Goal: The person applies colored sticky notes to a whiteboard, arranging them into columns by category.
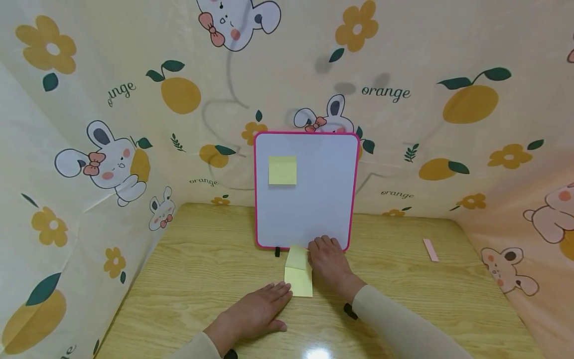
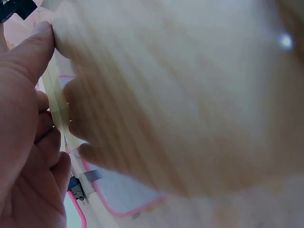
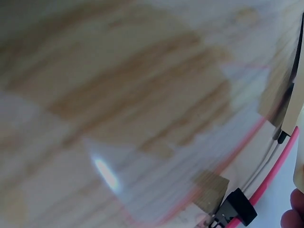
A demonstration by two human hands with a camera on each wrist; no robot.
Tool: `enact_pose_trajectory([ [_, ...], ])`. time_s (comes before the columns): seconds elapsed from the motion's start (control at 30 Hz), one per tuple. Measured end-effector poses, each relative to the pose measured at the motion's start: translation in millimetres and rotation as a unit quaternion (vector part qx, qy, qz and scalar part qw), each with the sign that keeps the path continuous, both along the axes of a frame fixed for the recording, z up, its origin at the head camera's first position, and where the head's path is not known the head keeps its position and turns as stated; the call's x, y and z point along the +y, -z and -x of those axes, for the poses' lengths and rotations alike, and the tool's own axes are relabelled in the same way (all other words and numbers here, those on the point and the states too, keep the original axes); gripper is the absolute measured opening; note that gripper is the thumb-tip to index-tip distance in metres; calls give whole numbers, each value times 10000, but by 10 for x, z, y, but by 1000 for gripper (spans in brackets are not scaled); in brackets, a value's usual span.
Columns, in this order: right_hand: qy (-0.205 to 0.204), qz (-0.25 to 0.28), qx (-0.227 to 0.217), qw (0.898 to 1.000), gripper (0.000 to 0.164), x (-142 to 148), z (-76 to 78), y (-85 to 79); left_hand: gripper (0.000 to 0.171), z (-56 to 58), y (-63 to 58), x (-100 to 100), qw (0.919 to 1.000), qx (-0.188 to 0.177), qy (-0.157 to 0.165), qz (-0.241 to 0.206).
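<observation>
**Yellow sticky notes (image 1: 298,284): upper sheet (image 1: 297,257) bent up, lower part flat**

Lie on the tabletop (image 1: 202,279), just right of the left fingertips and just left of the right fingers. Touches the lower left corner with the left hand (image 1: 257,310), palm down, fingers relaxed and grasping nothing. Pinches, by the look of it, the right edge of the upper sheet with the curled right hand (image 1: 329,263), thumb hidden.

Looks like peeling one sheet away. For a clean result, keep the left fingertips pressed on the lower corner, draw the sheet back low and evenly, and avoid sharpening the bend across it. Risks a curl or a tear if pulled by one corner only.

Just beyond the right fingertips, a pink-framed whiteboard (image 1: 314,209), upright, crowding the knuckles; best to draw the sheet clear of its lower edge. Up and left of the right fingers, a square note (image 1: 282,170) on that board. Beyond the left fingertips, a small black piece (image 1: 277,252), easy to brush. Well apart, right of the right fingers, a pink strip (image 1: 430,250), out of the way. Behind everything, printed cloth (image 1: 291,75).
</observation>
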State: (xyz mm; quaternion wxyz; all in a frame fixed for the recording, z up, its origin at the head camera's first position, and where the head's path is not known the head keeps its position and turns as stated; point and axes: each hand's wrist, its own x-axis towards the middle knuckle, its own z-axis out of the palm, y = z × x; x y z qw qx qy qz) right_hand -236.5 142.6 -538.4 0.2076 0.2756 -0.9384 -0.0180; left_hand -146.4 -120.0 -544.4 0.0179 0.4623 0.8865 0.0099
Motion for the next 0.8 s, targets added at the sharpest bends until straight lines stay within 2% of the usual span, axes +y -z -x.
enact_pose_trajectory([
  [0.23,21,242,202,9995,21,57,21,14,72,-23,-31,-9,9999,-98,-38,118],
  [0.5,-39,447,281,9986,20,114,-6,0,72,-22,-30,-17,9999,-85,8,57],
  [0.8,-445,907,535,9934,15,167,-18,-78,73,1,-12,-21,9999,-150,60,-17],
])
